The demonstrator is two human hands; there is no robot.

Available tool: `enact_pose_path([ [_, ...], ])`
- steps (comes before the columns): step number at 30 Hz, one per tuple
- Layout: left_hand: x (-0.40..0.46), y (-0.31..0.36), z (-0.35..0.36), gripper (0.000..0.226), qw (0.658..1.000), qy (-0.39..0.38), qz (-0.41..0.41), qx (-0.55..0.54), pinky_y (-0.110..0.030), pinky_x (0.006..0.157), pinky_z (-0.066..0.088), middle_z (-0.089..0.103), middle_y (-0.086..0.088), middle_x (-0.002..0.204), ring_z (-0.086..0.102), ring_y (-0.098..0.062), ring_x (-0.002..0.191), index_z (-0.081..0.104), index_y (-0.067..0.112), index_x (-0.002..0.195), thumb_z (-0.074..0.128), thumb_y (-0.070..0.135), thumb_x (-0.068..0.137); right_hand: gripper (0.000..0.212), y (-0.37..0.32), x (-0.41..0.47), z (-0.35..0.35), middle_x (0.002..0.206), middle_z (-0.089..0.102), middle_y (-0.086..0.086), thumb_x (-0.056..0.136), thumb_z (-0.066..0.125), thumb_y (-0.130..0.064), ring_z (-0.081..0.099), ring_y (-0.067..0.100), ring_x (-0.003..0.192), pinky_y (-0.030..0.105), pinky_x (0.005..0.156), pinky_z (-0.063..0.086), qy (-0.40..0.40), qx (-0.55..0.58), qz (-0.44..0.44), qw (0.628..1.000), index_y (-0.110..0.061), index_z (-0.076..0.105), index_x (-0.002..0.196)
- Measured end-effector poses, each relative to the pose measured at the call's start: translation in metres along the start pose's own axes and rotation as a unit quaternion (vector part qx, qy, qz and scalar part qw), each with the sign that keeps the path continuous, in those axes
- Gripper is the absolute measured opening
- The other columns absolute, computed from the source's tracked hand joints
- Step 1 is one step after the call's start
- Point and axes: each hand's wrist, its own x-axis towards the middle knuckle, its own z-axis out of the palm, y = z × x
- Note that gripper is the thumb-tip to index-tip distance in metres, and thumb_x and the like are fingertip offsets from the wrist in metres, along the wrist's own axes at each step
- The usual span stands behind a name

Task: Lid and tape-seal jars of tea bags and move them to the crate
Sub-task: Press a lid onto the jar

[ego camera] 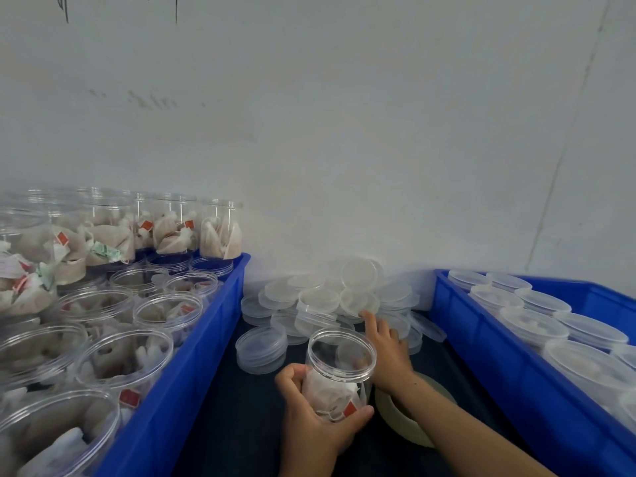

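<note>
Left hand (311, 413) lowest in view, fingers and thumb wrapped round an open, unlidded jar (339, 371) of tea bags, held upright over the dark table (223, 407) between two blue crates. Right hand (387, 352) passes just behind the jar, above a tape roll (406, 420), forefinger extended and touching a lid in the pile of clear lids (330, 301) by the wall, gripping nothing. Left crate (192, 366) holds open filled jars; right crate (488, 342) holds lidded ones.

A dark table (241, 418) carries two blue crates (179, 383) (509, 366), loose lids (320, 301) and a tape roll (409, 428).
</note>
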Motion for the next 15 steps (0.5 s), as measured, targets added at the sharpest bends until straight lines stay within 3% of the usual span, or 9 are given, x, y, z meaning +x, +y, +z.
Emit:
enact_pose_path([
  [3,-0.001,0.001,-0.001,0.087,1.000,-0.003,0.001,0.006,-0.007,0.073,0.047,0.048,0.000,0.122,0.058,-0.008,0.103,0.032,0.027,0.105,0.095,0.003,0.050,0.081,-0.001,-0.001,0.001,0.145,0.035,0.010,0.083,0.073,-0.037,0.036,0.032,0.132,0.040,0.105,0.040,-0.004,0.051,0.016,0.999,-0.021,0.023,0.145],
  [7,-0.001,0.000,-0.002,0.087,1.000,-0.003,-0.008,0.007,-0.005,0.073,0.046,0.047,0.003,0.121,0.056,-0.007,0.103,0.032,0.028,0.105,0.095,0.004,0.050,0.060,0.000,0.002,0.001,0.134,0.041,0.007,0.080,0.077,-0.018,0.036,0.024,0.126,0.029,0.098,0.039,0.052,0.119,0.024,0.991,-0.020,0.044,0.130],
  [10,-0.001,0.001,-0.002,0.088,1.000,0.002,-0.016,0.004,-0.003,0.072,0.045,0.046,0.008,0.120,0.054,-0.004,0.103,0.032,0.030,0.105,0.095,0.006,0.050,0.056,-0.001,0.006,-0.004,0.130,0.050,0.007,0.081,0.071,0.001,0.049,0.019,0.118,0.023,0.091,0.043,0.089,0.191,0.045,0.977,-0.015,0.050,0.130],
  [13,-0.002,0.003,-0.002,0.087,1.000,0.004,-0.025,0.003,-0.006,0.071,0.045,0.047,0.011,0.118,0.054,-0.002,0.102,0.033,0.031,0.106,0.095,0.006,0.050,0.030,0.000,0.005,-0.014,0.109,0.066,0.011,0.083,0.068,0.003,0.063,0.017,0.091,0.021,0.074,0.051,0.074,0.345,0.127,0.927,-0.006,0.062,0.112],
  [15,-0.001,0.006,-0.004,0.086,0.999,0.005,-0.034,-0.014,-0.007,0.069,0.047,0.052,0.010,0.116,0.060,-0.002,0.096,0.039,0.032,0.109,0.094,0.004,0.050,0.014,0.003,-0.001,-0.024,0.103,0.069,0.018,0.085,0.066,0.000,0.065,0.023,0.086,0.030,0.073,0.054,0.058,0.497,0.176,0.848,-0.004,0.066,0.099],
])
